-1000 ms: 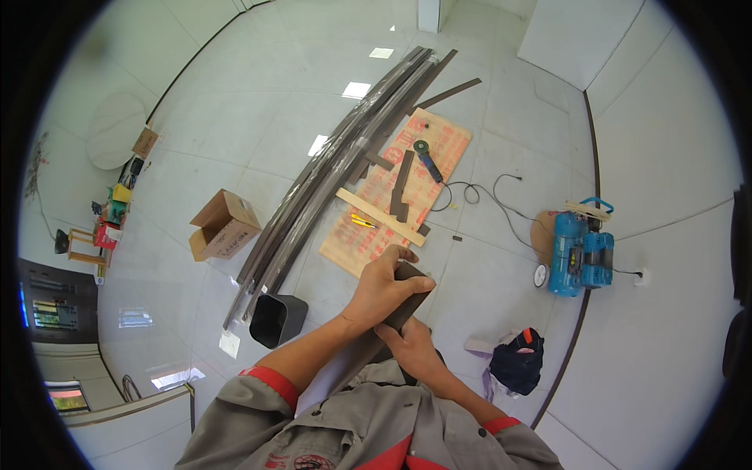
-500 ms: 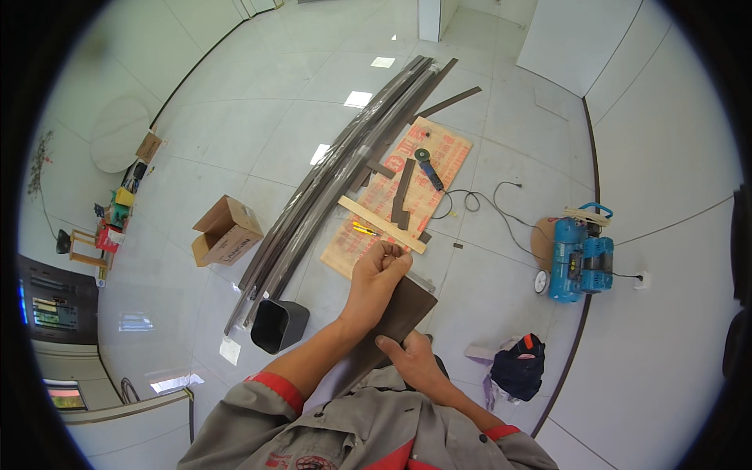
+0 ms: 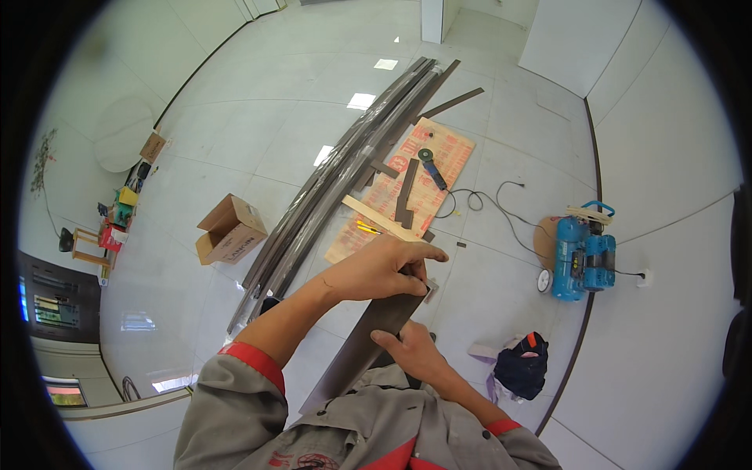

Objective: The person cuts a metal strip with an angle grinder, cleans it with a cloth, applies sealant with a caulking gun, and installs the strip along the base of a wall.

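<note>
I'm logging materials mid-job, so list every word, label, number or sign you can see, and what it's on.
I won't copy wording or brands; print stands here:
Tan board: large red characters, round red emblem.
Open cardboard box: dark lettering on its side.
Grey shirt: red emblem and lettering, lettering blurred.
Blue compressor: any marks too small to read.
Dark strip: no print visible.
</note>
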Demonstrator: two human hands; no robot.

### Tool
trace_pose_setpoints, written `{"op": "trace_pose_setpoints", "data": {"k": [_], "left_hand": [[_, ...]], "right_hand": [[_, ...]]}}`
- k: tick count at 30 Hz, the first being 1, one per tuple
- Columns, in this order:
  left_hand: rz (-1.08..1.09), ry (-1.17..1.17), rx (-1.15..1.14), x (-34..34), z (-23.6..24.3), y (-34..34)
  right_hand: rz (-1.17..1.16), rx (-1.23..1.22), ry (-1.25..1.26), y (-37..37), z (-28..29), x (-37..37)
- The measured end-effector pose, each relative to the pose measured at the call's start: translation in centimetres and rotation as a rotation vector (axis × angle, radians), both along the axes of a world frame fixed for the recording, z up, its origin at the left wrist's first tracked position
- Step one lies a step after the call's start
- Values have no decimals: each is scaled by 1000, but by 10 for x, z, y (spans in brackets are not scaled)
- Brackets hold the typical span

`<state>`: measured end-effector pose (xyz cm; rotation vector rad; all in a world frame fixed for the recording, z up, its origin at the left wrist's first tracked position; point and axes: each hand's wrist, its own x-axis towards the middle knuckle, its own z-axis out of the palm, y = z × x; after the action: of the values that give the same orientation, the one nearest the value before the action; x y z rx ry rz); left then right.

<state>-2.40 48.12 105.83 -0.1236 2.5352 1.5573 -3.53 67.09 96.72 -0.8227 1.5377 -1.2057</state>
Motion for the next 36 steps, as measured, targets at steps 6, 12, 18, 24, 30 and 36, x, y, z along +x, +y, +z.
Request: {"op": "trace_pose_setpoints", "data": {"k": [6, 12, 18, 24, 30, 36], "left_hand": [[157, -9, 180, 12, -16, 12], [531, -23, 293, 7, -24, 23], [528, 86, 1270, 51, -62, -18], [614, 146, 1486, 89, -84, -39], [847, 219, 1325, 151, -133, -91], [1166, 73, 1158, 262, -201, -167]], "right_hand": [[-46, 17, 9, 3, 0, 12], [-166, 4, -24, 2, -14, 19], [-396, -61, -309, -4, -17, -5], [-487, -130, -353, -29, -28, -21], [-628, -92, -220, -64, -57, -40], [-810, -28, -128, -117, -80, -41]]}}
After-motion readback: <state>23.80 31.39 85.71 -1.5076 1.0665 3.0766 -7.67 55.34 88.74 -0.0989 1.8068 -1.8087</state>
